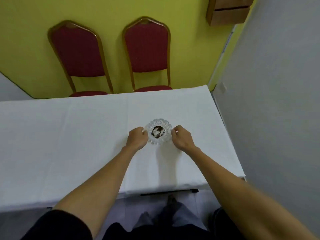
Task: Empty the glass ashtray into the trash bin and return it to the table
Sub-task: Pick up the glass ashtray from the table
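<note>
Left hand (137, 137) is at the ashtray's left rim, fingers curled against the glass. Glass ashtray (158, 131) sits on the white worktop (69, 135), dark ash in its centre. Right hand (181, 137) on the right rim, same curled grip. I can't tell if it's lifted.

Bare forearms, short black sleeves (65, 224), seemingly grey-blue trousers (174, 215).

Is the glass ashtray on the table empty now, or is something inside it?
Not empty: the glass ashtray holds a dark ashy patch in its centre.
</note>
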A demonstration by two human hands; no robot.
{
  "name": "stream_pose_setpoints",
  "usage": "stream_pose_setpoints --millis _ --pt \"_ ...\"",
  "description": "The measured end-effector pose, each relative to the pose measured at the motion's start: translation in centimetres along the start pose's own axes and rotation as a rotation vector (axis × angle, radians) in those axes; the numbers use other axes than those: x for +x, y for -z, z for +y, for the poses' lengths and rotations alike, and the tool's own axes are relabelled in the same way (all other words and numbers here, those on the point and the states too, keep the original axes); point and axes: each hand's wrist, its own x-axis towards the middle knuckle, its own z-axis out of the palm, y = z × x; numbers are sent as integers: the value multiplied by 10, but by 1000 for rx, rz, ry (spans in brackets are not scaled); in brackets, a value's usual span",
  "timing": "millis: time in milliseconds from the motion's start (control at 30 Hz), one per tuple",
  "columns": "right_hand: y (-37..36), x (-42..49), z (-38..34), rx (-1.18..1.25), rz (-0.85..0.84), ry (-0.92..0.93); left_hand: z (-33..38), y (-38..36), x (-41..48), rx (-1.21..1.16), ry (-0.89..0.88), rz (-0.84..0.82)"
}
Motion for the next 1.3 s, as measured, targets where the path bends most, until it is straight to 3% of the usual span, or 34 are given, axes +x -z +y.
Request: stream_pose_setpoints --millis 267,533,767,967,1300 --pt "-7 29 -4 129 -42 -73 9 -20 17 2 56 90" --pt "-14 32 -11 197 -93 -161 14 -27 37 -15 193 53" --pt "-18 7 -3 330 -59 -233 17 -31 17 -21 3 156" --pt "-19 -31 10 491 103 -305 36 -37 -11 11 -157 174" --pt "11 -120 58 651 573 -412 90 -74 -69 -5 -463 -60"
